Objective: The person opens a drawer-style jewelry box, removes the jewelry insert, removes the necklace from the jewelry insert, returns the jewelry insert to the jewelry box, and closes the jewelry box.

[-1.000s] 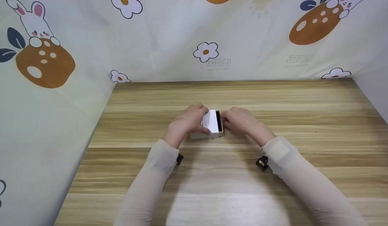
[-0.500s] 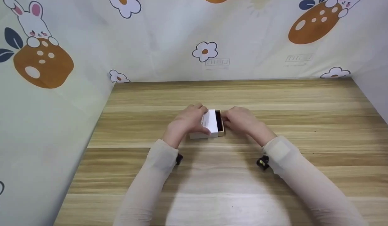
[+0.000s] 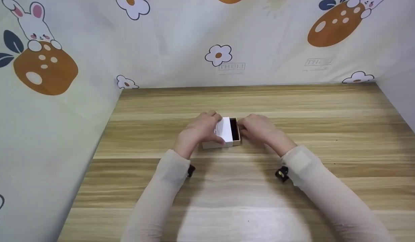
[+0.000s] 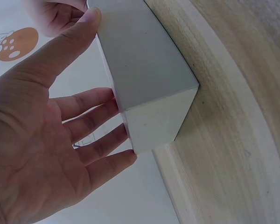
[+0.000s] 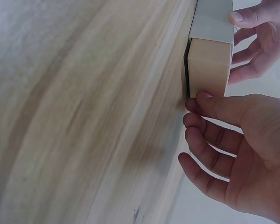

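A white box sleeve [image 3: 224,129] lies on the table, a tan inner tray [image 3: 237,142] with a dark inside sticking partly out of its right end. My left hand [image 3: 201,128] grips the sleeve from above; the left wrist view shows thumb and fingers spread along the edges of the white sleeve [image 4: 144,56]. At the tray's outer end is my right hand [image 3: 259,129]. In the right wrist view, its thumb and forefinger pinch the end of the tan tray [image 5: 208,65], the other fingers curled beside it. What lies inside the tray cannot be made out.
The wood-grain table [image 3: 227,195] extends around the box. A pale curtain [image 3: 173,43] with flowers and rabbits stands behind the table and along its left side. A small black device [image 3: 282,173] sits at the right wrist, another [image 3: 191,170] at the left.
The tray sticks out slightly farther to the right, and the dark gap beside the sleeve has widened. My right hand has shifted a little rightward; my left hand keeps its grip.
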`<state>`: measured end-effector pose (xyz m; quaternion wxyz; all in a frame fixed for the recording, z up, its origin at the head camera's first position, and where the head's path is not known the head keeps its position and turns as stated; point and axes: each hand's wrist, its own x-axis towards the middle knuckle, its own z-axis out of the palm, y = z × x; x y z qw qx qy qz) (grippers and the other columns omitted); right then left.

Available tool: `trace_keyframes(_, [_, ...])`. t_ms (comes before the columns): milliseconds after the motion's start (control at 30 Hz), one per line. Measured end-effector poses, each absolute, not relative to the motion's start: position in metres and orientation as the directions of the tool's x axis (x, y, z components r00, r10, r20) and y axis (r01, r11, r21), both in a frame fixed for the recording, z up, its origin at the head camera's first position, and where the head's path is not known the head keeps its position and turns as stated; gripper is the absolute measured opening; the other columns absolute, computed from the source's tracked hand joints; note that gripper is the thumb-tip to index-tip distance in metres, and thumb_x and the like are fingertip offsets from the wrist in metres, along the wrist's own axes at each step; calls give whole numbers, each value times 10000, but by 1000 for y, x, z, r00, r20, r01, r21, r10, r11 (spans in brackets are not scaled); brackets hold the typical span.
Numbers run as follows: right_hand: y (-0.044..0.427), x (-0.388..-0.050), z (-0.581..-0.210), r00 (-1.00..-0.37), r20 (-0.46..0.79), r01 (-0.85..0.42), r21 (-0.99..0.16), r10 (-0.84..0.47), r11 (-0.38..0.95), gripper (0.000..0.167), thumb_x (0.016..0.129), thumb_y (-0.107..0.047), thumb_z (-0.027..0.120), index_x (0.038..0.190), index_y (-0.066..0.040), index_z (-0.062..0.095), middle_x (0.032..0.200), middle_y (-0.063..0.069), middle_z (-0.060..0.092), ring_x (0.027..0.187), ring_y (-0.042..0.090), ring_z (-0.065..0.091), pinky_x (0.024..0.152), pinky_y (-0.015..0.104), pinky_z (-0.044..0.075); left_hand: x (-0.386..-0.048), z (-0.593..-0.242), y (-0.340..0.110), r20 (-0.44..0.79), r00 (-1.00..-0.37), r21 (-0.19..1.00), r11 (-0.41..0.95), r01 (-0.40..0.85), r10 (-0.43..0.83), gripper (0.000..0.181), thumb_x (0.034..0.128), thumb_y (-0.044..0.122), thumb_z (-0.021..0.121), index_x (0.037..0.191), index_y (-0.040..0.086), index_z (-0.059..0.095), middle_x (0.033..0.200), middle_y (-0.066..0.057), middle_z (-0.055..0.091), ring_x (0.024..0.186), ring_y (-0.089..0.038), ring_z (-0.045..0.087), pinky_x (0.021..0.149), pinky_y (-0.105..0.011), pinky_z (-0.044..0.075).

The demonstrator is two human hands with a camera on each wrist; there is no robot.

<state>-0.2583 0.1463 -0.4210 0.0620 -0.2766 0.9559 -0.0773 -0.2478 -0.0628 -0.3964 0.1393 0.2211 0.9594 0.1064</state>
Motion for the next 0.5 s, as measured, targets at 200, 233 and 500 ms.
trace_keyframes(200, [148,-259,-422,-841,-71,-518,-179,-536,836,104,942,-181,629,864,-150,690,871,85,722,811,281,663,725,467,550,-248,-396,-63,-222,-863,263,880,395,454,848,746,441,852,1423,72,499,1363,-94,541,1253,-301,522,1081,-422,462])
trace_keyframes(233, [149,-260,-422,-841,-70,-518,-181,-536,836,104,941,-180,631,861,-149,689,865,84,720,805,280,661,721,465,549,-248,-396,-63,-223,-863,262,881,395,453,848,746,443,851,1422,72,499,1361,-94,542,1250,-301,522,1079,-420,463])
trace_keyframes(500, [152,-260,-424,-844,-60,-516,-175,-532,838,120,936,-172,619,833,-158,680,842,88,713,784,284,655,700,467,544,-249,-398,-63,-228,-864,256,884,391,448,833,745,446,851,1412,85,506,1354,-90,541,1239,-301,521,1049,-426,483])
